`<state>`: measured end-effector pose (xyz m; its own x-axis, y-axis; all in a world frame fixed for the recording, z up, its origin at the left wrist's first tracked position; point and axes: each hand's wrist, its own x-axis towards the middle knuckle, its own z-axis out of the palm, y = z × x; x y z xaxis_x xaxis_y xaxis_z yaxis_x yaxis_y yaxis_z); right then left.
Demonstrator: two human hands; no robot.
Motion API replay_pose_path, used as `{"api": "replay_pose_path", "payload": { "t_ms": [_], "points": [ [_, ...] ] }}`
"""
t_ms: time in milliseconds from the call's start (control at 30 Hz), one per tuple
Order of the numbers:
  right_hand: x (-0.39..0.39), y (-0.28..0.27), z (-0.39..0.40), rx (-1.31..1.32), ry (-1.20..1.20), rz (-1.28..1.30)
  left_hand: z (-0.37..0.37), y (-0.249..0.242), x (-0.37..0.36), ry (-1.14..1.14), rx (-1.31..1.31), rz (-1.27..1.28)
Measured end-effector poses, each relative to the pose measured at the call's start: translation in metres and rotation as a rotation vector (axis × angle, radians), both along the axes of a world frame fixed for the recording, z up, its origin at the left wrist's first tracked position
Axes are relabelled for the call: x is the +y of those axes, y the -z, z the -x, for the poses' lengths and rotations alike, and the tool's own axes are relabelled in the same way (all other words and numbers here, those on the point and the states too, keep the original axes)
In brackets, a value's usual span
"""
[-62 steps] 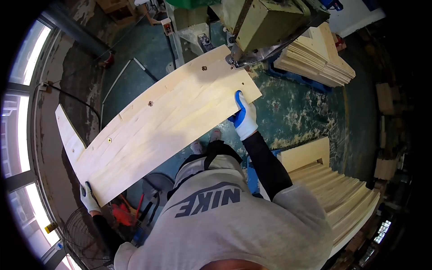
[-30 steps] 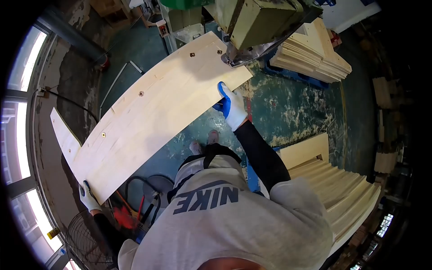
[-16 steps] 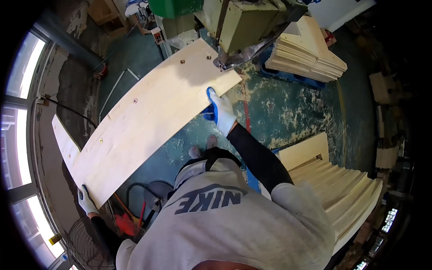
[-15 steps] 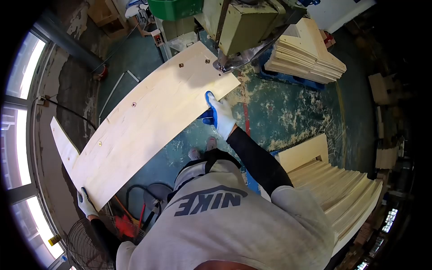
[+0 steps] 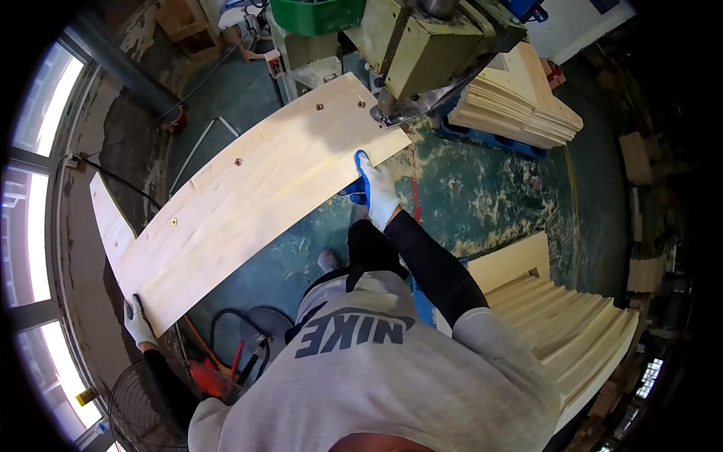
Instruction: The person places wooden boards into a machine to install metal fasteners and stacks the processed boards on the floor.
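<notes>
A long curved plywood panel [image 5: 248, 203] with several metal inserts in it lies slanting across the view. Its far right end is under the nose [image 5: 384, 109] of a green-grey machine [image 5: 425, 56]. My left hand [image 5: 138, 325], in a white and blue glove, grips the panel's lower left corner, thumb on top. Similarly gloved, my right hand [image 5: 379, 188] pinches the near edge close to the machine, thumb on the upper face and fingers underneath. A narrower wooden arm [image 5: 111, 213] sticks out at the panel's left end.
Stacked wooden panels [image 5: 520, 98] rest on a blue pallet at the back right. Another stack [image 5: 572, 324] stands beside me on the right. A wire fan guard [image 5: 143, 403] and hoses are at lower left. A green bin [image 5: 316, 16] is behind the panel.
The view has shifted a little, and the panel and both hands appear slightly farther right. One of my legs has bent and lifted. Both hands keep their hold on the panel.
</notes>
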<state>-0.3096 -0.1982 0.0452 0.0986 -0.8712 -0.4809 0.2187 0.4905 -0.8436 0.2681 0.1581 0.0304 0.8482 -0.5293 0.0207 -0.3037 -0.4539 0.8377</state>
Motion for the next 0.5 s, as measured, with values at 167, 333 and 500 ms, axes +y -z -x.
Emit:
{"api": "replay_pose_path", "payload": {
  "t_ms": [167, 333, 500],
  "points": [
    [0.009, 0.016, 0.0, -0.034, 0.04, 0.01, -0.002, -0.009, 0.002, -0.022, 0.019, 0.001],
    [0.003, 0.011, 0.002, -0.016, 0.035, -0.032, -0.011, -0.001, 0.001, -0.018, 0.033, 0.001],
    [-0.002, 0.016, 0.004, -0.058, 0.036, -0.009, -0.019, 0.007, 0.009, -0.046, 0.019, 0.021]
  ]
}}
